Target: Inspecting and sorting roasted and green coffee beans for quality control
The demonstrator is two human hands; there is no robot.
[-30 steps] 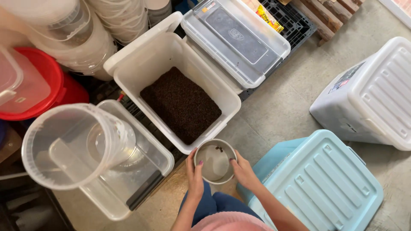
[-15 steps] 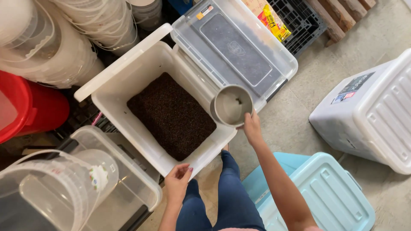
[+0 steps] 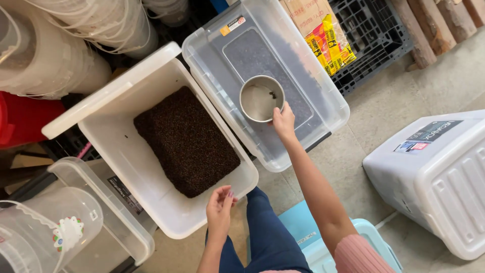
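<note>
The round metal bowl (image 3: pixel 261 98) sits on the lid of the clear storage bin (image 3: pixel 323 119), near the middle of that lid, upright, with a few dark specks inside. Your right hand (image 3: pixel 283 121) is at the bowl's lower right rim with the fingers curled against its edge; whether they pinch the rim or only touch it cannot be told from here. Your right arm stretches out from the pink sleeve (image 3: pixel 356 255) across the floor to reach it.

Just left of the clear bin stands the open white tub (image 3: pixel 116 146), its floor partly covered by a dark brown granular heap (image 3: pixel 187 141). Your left hand (image 3: pixel 220 210) hovers at the tub's near corner, fingers loosely bent toward each other and holding nothing, close to the rim but not plainly touching it.

Below the hands you see your blue trouser leg (image 3: pixel 268 232) and, beside it, a pale blue lid (image 3: pixel 313 247). To the far left lie a clear container (image 3: pixel 45 232) with a small flower sticker, stacked translucent buckets (image 3: pixel 76 35) and a red tub (image 3: pixel 22 119). To the right a white box (image 3: pixel 439 177) lies on the concrete floor (image 3: pixel 389 101). Beyond the clear bin are a black plastic crate (image 3: pixel 376 35) and a yellow-and-red packet (image 3: pixel 331 43).
</note>
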